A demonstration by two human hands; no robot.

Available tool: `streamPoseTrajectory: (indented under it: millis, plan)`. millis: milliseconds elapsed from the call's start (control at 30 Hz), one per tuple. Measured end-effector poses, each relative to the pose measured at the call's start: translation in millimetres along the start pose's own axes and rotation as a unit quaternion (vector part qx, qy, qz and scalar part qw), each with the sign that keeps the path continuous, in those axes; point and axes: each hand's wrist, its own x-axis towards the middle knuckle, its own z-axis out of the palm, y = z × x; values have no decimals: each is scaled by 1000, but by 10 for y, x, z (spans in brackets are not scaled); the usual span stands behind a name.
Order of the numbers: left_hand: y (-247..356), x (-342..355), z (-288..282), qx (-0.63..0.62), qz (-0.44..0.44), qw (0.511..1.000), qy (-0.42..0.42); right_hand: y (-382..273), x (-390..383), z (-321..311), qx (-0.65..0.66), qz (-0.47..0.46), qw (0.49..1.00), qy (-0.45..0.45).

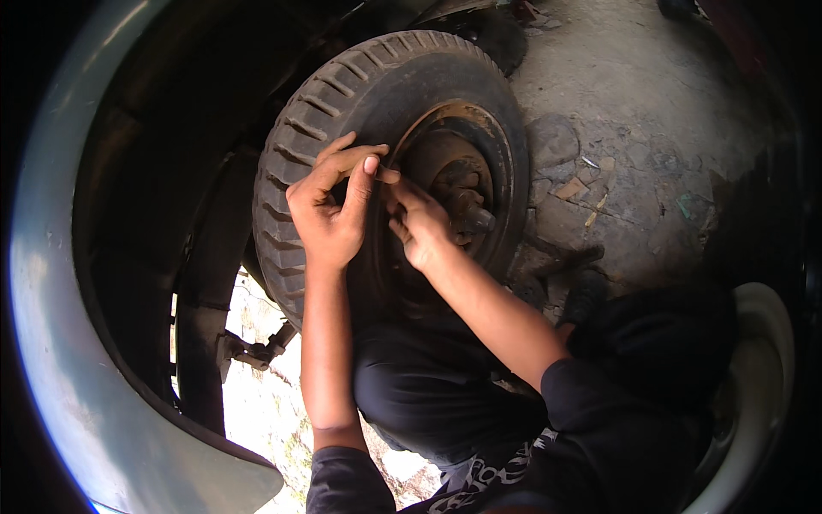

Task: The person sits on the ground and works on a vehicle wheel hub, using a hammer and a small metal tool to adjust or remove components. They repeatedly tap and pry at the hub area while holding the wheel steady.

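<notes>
In front of me stands a large black tyre [295, 158] with deep tread, on a rusty wheel rim [462, 111]. My left hand [330, 210] is raised before the tyre's sidewall. Its thumb and a finger close in a pinch, while the other fingers extend to the right. Whatever small thing the pinch may hold cannot be made out. Just right of it and slightly lower is my right hand [421, 227], fingers curled toward the left fingertips, their contents hidden. Behind the right hand, at the wheel's centre, sits a dirty hub [471, 214].
A pale curved vehicle fender [51, 257] arches along the left, with a dark wheel well [128, 248] inside it. Debris, including an orange-brown fragment [569, 188], lies on the concrete floor [634, 77] at right. My bent knee [419, 377] is close below the tyre.
</notes>
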Motion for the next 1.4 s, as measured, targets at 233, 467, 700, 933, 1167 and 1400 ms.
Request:
streamPoseTrajectory:
  millis: [233,467,700,933,1167,1400]
  plan:
    - [58,88,10,4,-8,1000,-7,366,-520,-24,-64,25,998,0]
    - [-12,4,20,-3,-5,1000,-5,-15,-66,81,33,26,999,20]
    - [44,26,53,13,-17,1000,-14,562,-476,-125,-80,-82,993,42]
    - [26,-16,-11,7,-23,1000,-13,752,-420,-517,-206,-447,870,16]
    - [55,6,5,17,-16,999,-22,889,-305,-675,-427,-490,713,-262]
    - [52,0,-4,19,-11,999,-27,889,-359,-702,-451,-496,689,-274]
